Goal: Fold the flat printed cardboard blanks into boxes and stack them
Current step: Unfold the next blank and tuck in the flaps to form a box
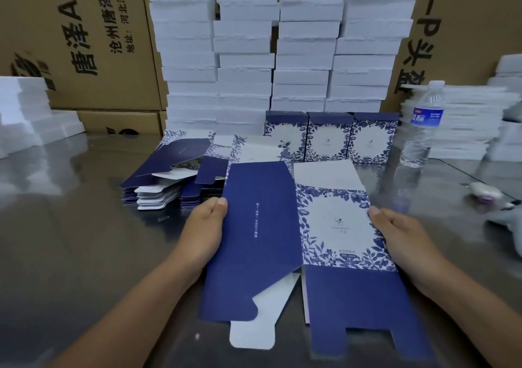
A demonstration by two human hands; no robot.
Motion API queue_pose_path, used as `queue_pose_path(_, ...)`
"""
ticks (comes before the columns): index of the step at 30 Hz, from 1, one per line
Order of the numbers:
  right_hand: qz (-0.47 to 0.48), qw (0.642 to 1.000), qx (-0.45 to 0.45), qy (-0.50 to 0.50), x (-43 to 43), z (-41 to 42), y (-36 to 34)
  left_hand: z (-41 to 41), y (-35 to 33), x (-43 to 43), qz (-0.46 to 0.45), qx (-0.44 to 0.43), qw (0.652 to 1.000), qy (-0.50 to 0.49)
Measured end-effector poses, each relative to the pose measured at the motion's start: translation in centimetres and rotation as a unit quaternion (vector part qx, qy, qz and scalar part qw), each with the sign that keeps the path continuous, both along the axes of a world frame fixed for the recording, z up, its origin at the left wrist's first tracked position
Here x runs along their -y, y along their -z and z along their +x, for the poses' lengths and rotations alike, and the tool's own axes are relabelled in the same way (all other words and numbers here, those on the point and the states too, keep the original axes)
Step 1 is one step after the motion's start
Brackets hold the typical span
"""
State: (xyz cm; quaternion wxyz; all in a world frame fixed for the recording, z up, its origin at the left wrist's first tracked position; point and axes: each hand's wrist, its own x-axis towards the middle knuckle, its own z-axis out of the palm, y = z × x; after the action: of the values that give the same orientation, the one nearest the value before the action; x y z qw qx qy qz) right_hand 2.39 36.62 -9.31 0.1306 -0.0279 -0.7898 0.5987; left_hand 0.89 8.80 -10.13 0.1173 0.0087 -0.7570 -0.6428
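Note:
I hold one flat blue-and-white printed blank [296, 240] over the steel table, between both hands. My left hand [202, 232] grips its navy left edge, thumb on top. My right hand [395, 237] grips the floral right edge, thumb on top. Its flaps hang toward me. A pile of flat blanks [180, 175] lies just behind, to the left. Three folded floral boxes [329, 139] stand in a row at the back of the table.
Tall stacks of white boxes [276, 51] rise behind the folded ones, against brown shipping cartons [84, 43]. A water bottle [422, 124] stands at the right, beside stacked white sheets [463, 122]. More white stacks [25, 107] sit at the left. A small object [484, 191] lies far right.

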Motion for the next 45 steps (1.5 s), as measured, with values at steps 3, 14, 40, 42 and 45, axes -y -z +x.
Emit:
queue_pose_path(3,0.018,1.000,-0.012,-0.010,-0.1,0.1,0.0,-0.1,-0.2,0.1,0.047,0.022,0.998,0.022)
queue_pose_path(14,-0.011,1.000,-0.009,0.007,-0.2,-0.2,0.2,0.5,-0.6,0.0,0.039,0.046,0.998,0.036)
queue_pose_path(40,-0.041,0.999,-0.004,-0.004,0.1,0.5,-0.3,0.9,-1.6,0.1,0.170,0.084,0.980,0.060)
queue_pose_path(42,-0.036,0.999,-0.005,-0.005,0.1,0.6,-0.4,1.0,-1.7,0.1,0.198,0.079,0.976,0.044)
queue_pose_path(45,-0.031,1.000,0.001,0.000,0.0,0.3,-0.3,1.1,-1.9,-0.1,0.260,0.080,0.961,0.058)
